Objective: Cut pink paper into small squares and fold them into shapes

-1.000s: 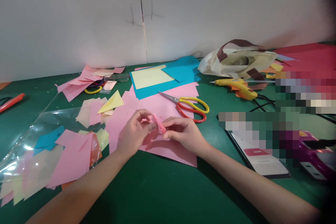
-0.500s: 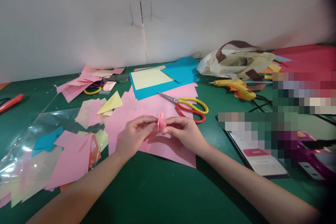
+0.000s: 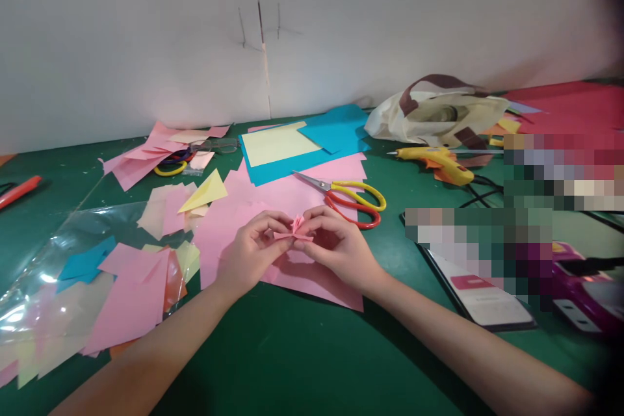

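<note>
A small folded piece of pink paper (image 3: 296, 229) is pinched between my two hands, its folds fanned out with one part standing up. My left hand (image 3: 256, 244) grips its left side between thumb and fingers. On the other side, my right hand (image 3: 338, 246) holds it the same way. Both hands are just over large pink paper sheets (image 3: 336, 286) on the green table. Beyond my right hand lie scissors (image 3: 353, 198) with one yellow and one red handle, their tips pointing away to the left.
Blue and cream sheets (image 3: 277, 146) lie at the back. To the left are a clear plastic bag (image 3: 63, 253), paper scraps (image 3: 134, 299) and a folded yellow paper (image 3: 207, 192). On the right are a glue gun (image 3: 433, 162), a cloth bag (image 3: 433, 117), a phone (image 3: 492, 305) and a purple power strip (image 3: 595, 299).
The folded pink paper has been turned between my fingers, from a narrow slanted strip to a fanned shape facing up. My hands have stayed in nearly the same place.
</note>
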`<state>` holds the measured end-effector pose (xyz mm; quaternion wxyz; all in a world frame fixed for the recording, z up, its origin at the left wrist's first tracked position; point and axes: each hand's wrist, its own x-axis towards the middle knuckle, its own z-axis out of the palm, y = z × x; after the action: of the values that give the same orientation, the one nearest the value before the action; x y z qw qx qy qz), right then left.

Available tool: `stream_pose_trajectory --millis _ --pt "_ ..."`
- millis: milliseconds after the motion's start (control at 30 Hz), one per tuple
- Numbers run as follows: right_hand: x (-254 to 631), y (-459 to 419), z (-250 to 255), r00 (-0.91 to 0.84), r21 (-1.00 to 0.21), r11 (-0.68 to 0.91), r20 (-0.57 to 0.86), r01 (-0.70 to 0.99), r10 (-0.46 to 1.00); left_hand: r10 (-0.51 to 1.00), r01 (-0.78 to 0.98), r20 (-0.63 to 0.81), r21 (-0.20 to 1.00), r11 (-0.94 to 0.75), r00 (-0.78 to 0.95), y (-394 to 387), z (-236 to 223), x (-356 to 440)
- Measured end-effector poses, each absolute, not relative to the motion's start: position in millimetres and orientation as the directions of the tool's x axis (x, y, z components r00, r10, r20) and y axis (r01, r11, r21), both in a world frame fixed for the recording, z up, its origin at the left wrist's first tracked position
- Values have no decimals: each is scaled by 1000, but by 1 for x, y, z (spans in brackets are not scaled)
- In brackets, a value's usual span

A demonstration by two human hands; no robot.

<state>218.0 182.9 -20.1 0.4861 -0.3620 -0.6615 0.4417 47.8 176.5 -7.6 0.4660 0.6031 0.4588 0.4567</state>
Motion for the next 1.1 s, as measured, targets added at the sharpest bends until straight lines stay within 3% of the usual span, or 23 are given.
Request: stream_pose_trajectory --millis 400,567,1100 --pt "218 183 -21 -267 -966 253 257 -50 929 966 136 141 976 -172 215 175 -4 47" --pt "218 185 -23 -246 -974 183 211 -130 946 951 83 131 984 -160 279 174 -3 47" --pt "216 184 -27 -210 -977 136 169 -164 963 917 -82 138 990 -115 374 175 -7 45"
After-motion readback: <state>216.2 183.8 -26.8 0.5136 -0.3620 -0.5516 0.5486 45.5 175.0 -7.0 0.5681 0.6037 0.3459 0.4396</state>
